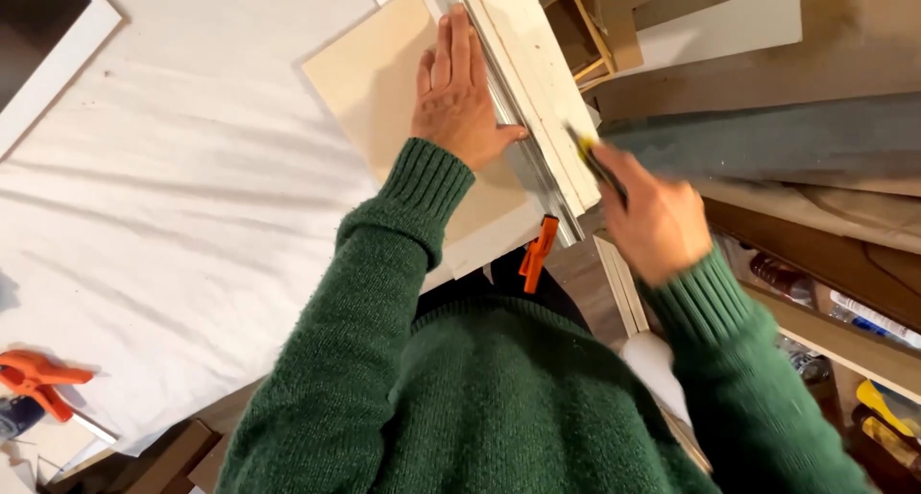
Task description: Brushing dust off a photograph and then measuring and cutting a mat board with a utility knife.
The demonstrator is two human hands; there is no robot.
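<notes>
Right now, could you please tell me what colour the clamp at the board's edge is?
Orange clamp, clearest in the head view.

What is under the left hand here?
The left hand presses flat on a beige board beside a metal straightedge. The board lies on a white sheet. The part of the board beneath the palm is hidden.

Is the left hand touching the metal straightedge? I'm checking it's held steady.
Touching. The head view shows the left hand lying flat, thumb and palm edge pressed against the metal straightedge.
</notes>
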